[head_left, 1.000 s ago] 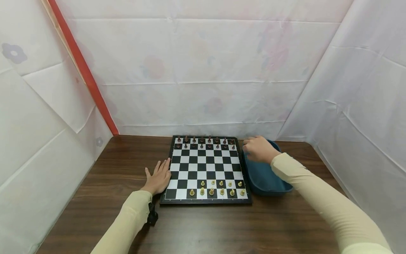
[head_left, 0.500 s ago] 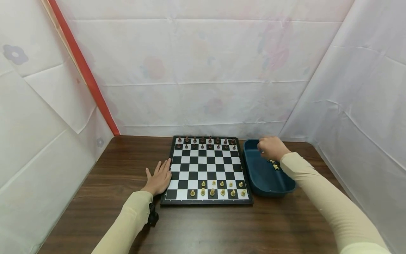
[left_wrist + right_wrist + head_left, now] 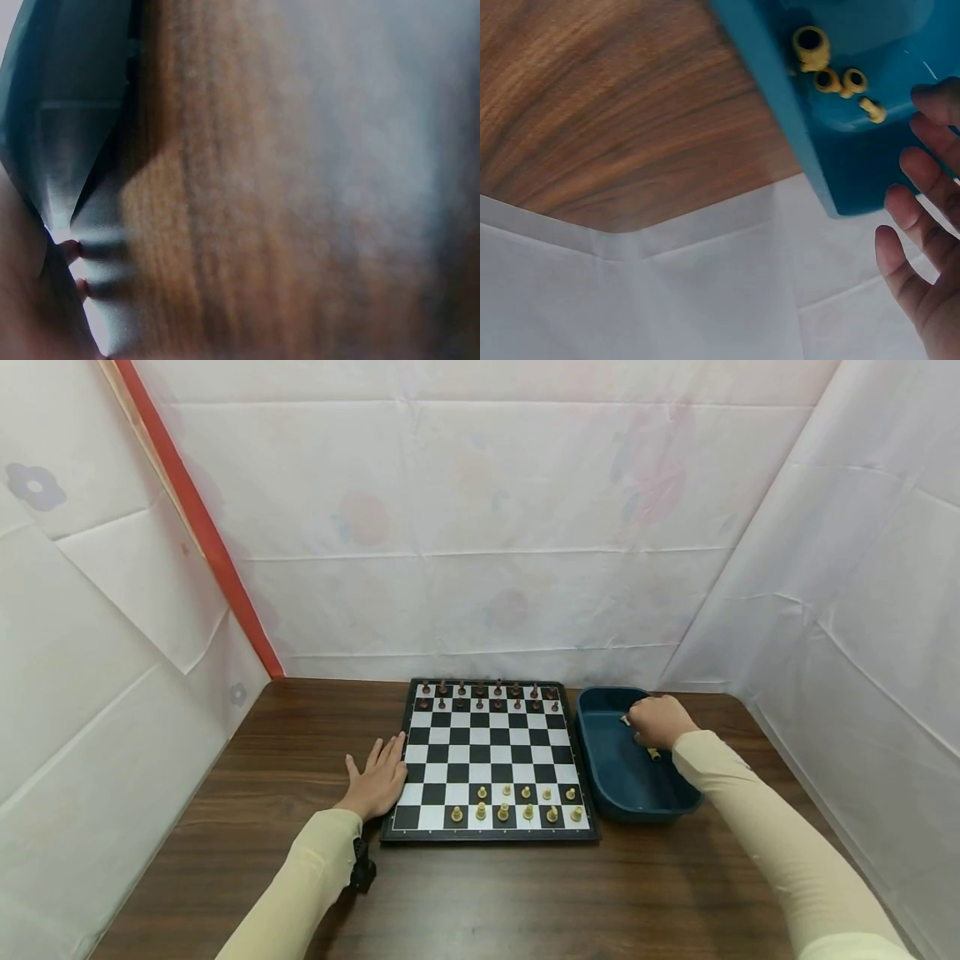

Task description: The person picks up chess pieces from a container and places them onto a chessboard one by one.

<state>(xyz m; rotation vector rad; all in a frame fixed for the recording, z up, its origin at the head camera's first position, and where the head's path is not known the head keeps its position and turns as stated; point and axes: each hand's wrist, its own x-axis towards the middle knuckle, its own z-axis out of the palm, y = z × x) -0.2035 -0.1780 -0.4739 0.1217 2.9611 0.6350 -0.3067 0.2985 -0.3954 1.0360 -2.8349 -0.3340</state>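
Note:
In the head view my left hand (image 3: pixel 377 782) lies flat with fingers spread, fingertips at the left edge of the chessboard (image 3: pixel 480 755). My right hand (image 3: pixel 662 722) is over the back right part of the blue tray (image 3: pixel 637 803). The right wrist view has its fingers (image 3: pixel 922 214) apart and softly bent, nothing visible between them. Several yellow chess pieces (image 3: pixel 811 49) lie on the tray floor near the thumb, one of them a small pawn-like piece (image 3: pixel 872 110). Yellow pieces (image 3: pixel 503 813) stand on the board's near two rows, dark brown pieces (image 3: pixel 480 690) on the far two.
The tray stands close against the board's right side on a brown wooden table (image 3: pixel 480 902). White sheets (image 3: pixel 480 527) hang behind and along both sides. A red strip (image 3: pixel 202 527) runs down the left corner. The left wrist view is mostly blurred table.
My right hand has moved right, from the tray's left rim beside the board to above the yellow pieces at its right side. The left hand stays put.

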